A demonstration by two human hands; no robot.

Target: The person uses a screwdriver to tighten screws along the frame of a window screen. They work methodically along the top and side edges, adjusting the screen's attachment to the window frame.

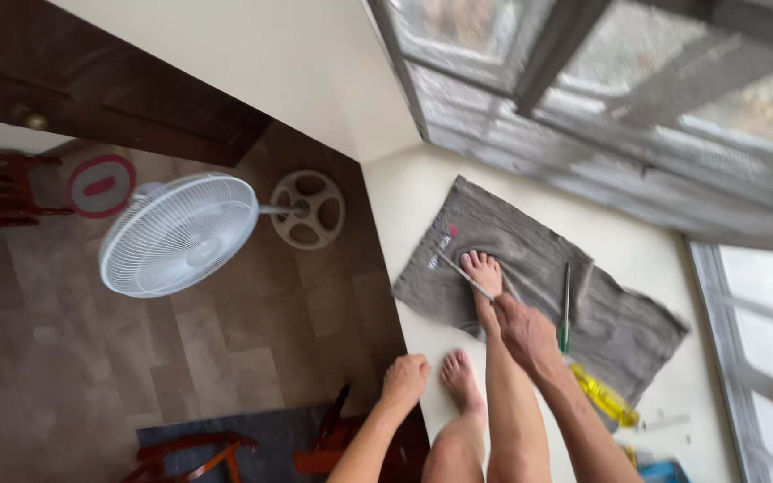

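Towel (pixel 530 268), grey, rumpled, under bare foot; right hand (pixel 522 333) fingers around thin rod (pixel 463 275); left hand (pixel 403 379) loosely curled, empty.

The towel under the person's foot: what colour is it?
Grey, the towel lies on the pale ledge; head view shows it best.

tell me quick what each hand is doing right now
Left hand: open, holding nothing, resting on the ledge edge.
Right hand: closed on a thin metal rod lying across the foot.

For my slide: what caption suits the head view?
Right hand holds thin metal rod over bare foot on grey towel.
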